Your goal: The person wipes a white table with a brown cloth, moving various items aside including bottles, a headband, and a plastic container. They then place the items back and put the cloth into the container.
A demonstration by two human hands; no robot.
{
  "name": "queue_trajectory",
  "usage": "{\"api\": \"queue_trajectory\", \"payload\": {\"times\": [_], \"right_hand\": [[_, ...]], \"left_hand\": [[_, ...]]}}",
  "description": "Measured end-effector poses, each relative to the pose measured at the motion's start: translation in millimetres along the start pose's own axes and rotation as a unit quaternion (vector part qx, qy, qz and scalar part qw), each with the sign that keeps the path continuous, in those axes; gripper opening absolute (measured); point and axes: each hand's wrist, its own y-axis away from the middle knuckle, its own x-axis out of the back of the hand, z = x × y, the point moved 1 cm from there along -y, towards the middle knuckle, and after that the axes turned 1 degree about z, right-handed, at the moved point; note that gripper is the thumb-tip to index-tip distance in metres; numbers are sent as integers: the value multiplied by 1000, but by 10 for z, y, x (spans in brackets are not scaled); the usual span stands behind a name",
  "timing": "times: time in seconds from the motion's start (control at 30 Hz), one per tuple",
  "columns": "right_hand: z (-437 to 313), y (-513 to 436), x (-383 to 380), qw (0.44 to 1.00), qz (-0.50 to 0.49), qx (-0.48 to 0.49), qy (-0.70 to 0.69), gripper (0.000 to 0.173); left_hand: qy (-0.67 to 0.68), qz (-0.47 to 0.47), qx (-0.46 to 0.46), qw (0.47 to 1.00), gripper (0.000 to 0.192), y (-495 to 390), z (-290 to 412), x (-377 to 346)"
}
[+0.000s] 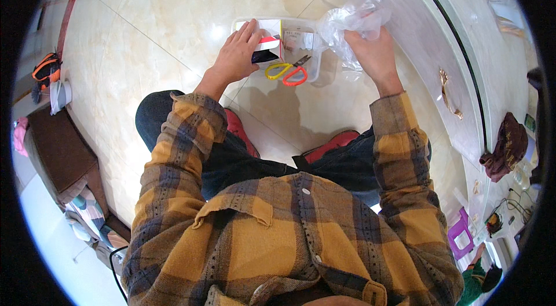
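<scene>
My left hand (235, 50) rests over a small white cardboard box (270, 28) with red and yellow edging. Its near flap stands open, and something dark shows inside. The box sits at the left of a clear plastic tray (318, 69) on the floor. Scissors (292, 72) with one yellow and one red handle lie across the tray's near rim, blades pointing to the back right. Behind them in the tray is a clear packet (299, 39) bearing writing. Right of the tray, my right hand (374, 56) grips crumpled clear plastic bags (360, 15), raised above the floor.
A pale cabinet (417, 41) with a gold handle (448, 94) runs along the right. Dark red cloth (506, 145) lies farther back on it. At the left stands a brown piece of furniture (63, 149). Another person in a green sleeve (474, 280) is at the lower right.
</scene>
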Motion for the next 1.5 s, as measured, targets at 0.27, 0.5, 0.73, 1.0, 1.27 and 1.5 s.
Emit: {"api": "queue_trajectory", "payload": {"times": [0.27,0.5,0.73,1.0,1.27,1.5], "right_hand": [[55,91,-274,993,-79,83,35,43],[19,199,-686,976,-178,116,52,54],[-1,304,-814,956,-181,219,68,60],[246,347,-1272,944,-194,240,115,32],[298,162,-1437,961,-148,218,84,17],[-77,56,-968,975,-138,151,-89,24]], "left_hand": [[-35,36,-3,999,54,18,54,-26],[-70,55,-48,995,30,112,246,178],[-91,84,-83,989,29,243,334,407],[-39,107,-91,989,25,213,310,182],[-30,96,9,995,27,186,223,207],[2,245,-28,969,72,279,152,786]]}}
